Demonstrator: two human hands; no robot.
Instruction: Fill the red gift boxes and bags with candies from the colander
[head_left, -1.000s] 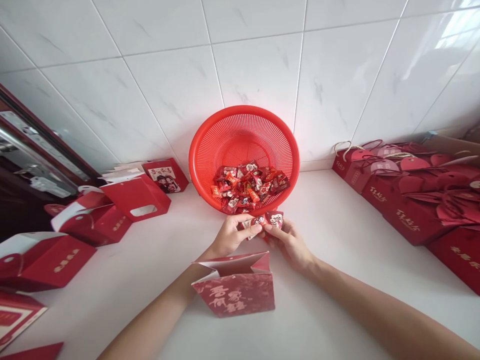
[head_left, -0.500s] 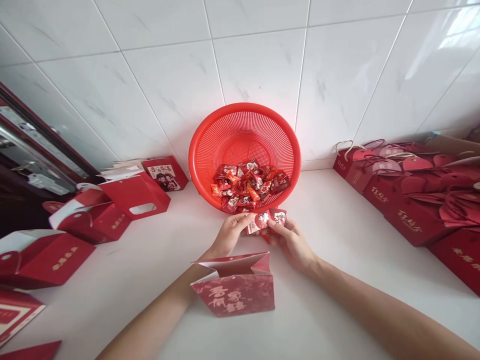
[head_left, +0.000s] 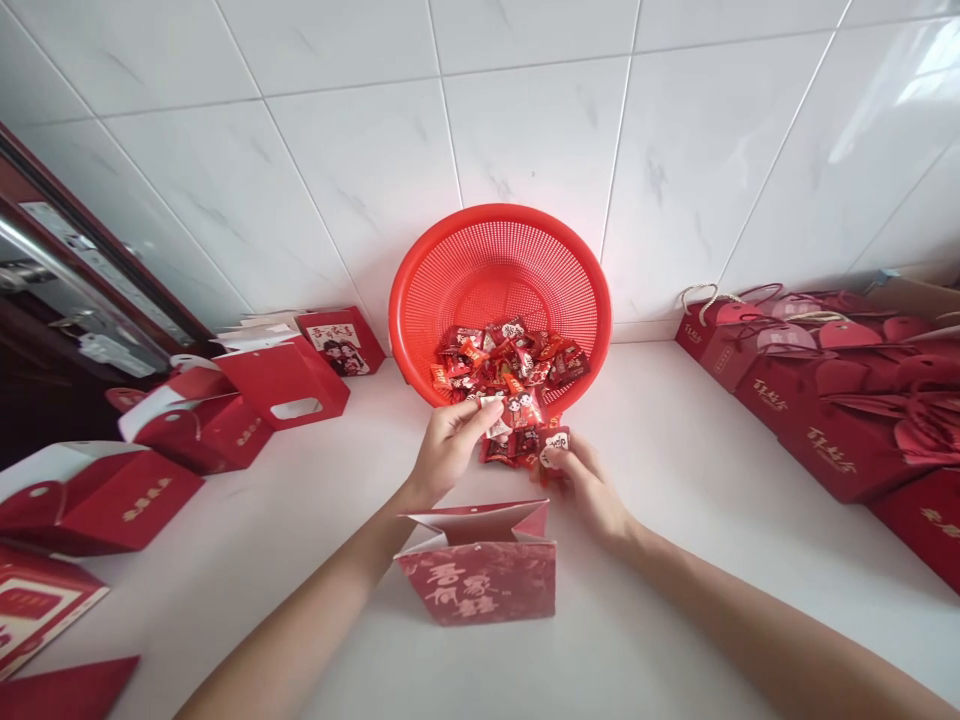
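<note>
My left hand [head_left: 448, 440] pinches a candy packet [head_left: 519, 408] printed with small figures, just in front of the red plastic basket [head_left: 405, 320]. To its right, my right hand [head_left: 589, 480] is closed on a dark red wrapped candy [head_left: 553, 446] with white lettering. Between and below my hands several more wrapped candies [head_left: 506, 452] lie at the basket's front rim. Inside the tilted basket is a pile of candies [head_left: 510, 350]. Nearer to me a red paper gift bag [head_left: 487, 585] stands upright with its top open, between my forearms.
Red gift boxes [head_left: 112, 500] and a red bag with an oval cutout [head_left: 292, 385] stand along the left. At the right is a cluster of red boxes with cord handles [head_left: 817, 430]. A white tiled wall [head_left: 525, 130] rises behind the white counter [head_left: 675, 620].
My hands have moved apart. The left lifted its packet up and toward the basket, while the right stayed lower with a separate candy. The whole view shifted slightly.
</note>
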